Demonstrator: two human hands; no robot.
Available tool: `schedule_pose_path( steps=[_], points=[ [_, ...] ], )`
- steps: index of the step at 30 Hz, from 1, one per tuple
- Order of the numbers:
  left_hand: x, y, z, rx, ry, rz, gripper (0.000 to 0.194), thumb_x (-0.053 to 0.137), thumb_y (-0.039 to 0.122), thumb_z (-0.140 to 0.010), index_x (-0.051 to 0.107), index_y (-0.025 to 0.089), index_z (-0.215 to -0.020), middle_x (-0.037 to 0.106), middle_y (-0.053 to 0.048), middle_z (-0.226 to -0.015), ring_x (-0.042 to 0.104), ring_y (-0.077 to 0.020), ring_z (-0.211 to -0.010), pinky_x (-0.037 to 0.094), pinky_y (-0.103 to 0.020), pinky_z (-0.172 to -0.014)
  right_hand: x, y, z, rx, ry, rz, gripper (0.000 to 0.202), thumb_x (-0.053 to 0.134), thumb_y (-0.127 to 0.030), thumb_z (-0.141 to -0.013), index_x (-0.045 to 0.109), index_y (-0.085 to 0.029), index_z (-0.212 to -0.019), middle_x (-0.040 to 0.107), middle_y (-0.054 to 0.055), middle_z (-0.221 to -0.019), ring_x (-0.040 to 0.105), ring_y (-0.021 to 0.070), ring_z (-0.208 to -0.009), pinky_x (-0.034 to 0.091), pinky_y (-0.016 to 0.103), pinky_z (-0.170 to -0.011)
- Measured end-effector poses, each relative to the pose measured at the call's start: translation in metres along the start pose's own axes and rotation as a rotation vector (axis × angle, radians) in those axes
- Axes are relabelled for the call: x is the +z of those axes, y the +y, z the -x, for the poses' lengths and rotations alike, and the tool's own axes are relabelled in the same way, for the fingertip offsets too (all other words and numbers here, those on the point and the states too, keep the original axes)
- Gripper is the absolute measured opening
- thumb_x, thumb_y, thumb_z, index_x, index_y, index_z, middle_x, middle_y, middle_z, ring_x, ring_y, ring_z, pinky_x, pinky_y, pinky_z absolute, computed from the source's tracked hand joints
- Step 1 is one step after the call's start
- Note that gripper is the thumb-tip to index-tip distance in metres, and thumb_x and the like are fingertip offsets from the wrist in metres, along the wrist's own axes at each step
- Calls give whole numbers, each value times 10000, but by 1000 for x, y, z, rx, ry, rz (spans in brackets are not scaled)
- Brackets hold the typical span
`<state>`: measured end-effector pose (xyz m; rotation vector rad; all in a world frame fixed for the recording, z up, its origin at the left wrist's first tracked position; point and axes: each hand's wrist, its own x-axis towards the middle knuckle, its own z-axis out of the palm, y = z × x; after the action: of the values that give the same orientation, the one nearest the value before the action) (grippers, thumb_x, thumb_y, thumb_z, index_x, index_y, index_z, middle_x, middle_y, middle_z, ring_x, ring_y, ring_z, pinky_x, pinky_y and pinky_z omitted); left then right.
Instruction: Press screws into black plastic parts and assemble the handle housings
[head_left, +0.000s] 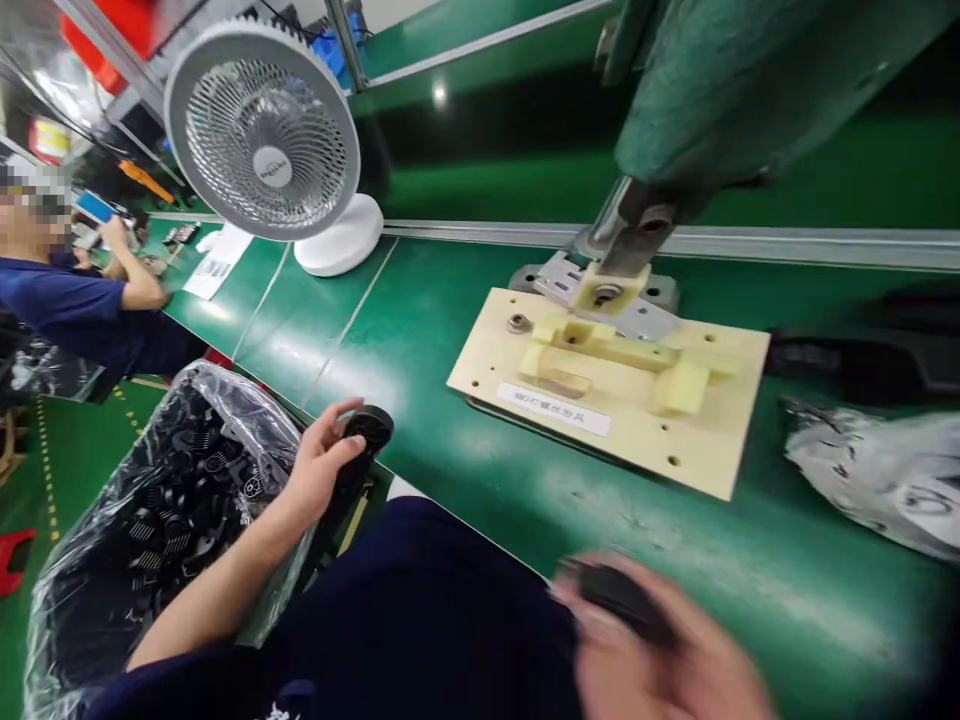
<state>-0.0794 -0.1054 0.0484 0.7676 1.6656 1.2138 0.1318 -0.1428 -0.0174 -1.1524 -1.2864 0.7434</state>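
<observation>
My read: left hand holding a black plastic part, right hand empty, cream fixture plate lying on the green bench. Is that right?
Not quite: the right hand isn't empty. The head view shows it holding a dark part, blurred. The left hand does hold a black plastic part, and the cream fixture plate lies on the green bench.

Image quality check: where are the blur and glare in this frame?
Head view: the bare right hand and the black, rounded piece it holds look motion-blurred; the bare left hand is clearer. Head view: whitish glare marks the glossy green tabletop, and a small bright spot shows on the shiny green back panel. Head view: the bottom right corner goes dark, cause unclear.
</observation>
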Motion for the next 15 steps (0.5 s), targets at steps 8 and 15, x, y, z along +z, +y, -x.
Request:
schedule_pose_path(
  steps=[8,15],
  points=[
    [31,-18,36,361,-222,-415,472,597,227,-813,513,201,-1277,691,-38,-973,642,-152,-820,512,-272,-754,16,-17,-3,-301,-277,-196,306,615,-190,-894,592,-163,-1198,676,120,-990,685,178,-874,601,286,-728],
    [38,-19,35,568,-367,-493,494,545,202,-859,453,202,-1344,710,-40,-924,673,-157,-810,544,-268,-746,5,-14,-10,-243,-286,-118,300,616,-161,-887,595,-173,-1186,681,109,-1001,684,178,-867,592,282,-723]
  ],
)
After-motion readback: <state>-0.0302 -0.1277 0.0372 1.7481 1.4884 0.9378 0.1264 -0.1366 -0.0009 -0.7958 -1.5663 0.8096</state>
